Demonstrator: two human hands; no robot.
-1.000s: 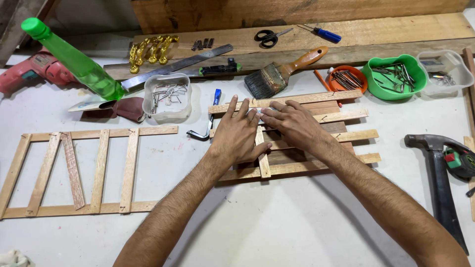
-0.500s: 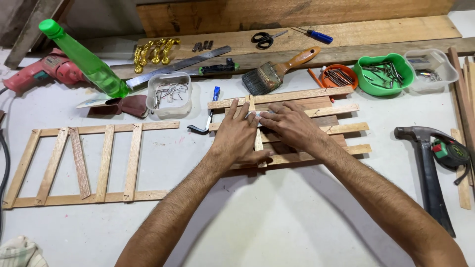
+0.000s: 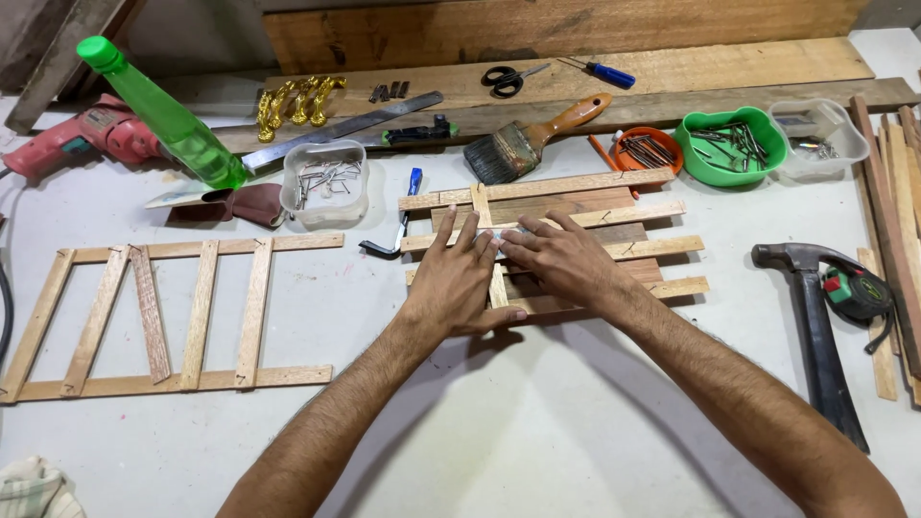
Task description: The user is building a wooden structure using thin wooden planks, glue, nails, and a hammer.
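Observation:
A rack of pale wooden slats (image 3: 614, 216) lies flat on the white bench, with one short slat (image 3: 481, 203) laid upright across its left part. My left hand (image 3: 456, 278) rests palm down on that cross slat, fingers spread. My right hand (image 3: 561, 259) lies flat beside it, fingertips touching those of the left over a small pale spot I cannot make out. Neither hand grips anything.
A second slat frame (image 3: 144, 317) lies at left. Behind stand a green bottle (image 3: 158, 110), red drill (image 3: 72, 139), clear tub of nails (image 3: 324, 182), paintbrush (image 3: 532, 139), scissors (image 3: 507, 79), orange bowl (image 3: 648, 149) and green bowl (image 3: 729, 144). A hammer (image 3: 815, 326) and tape measure (image 3: 857, 293) lie at right.
Both hands stay pressed on the slat rack at nearly the same spot. The view has shifted a little, so the bench appears slightly higher and further left.

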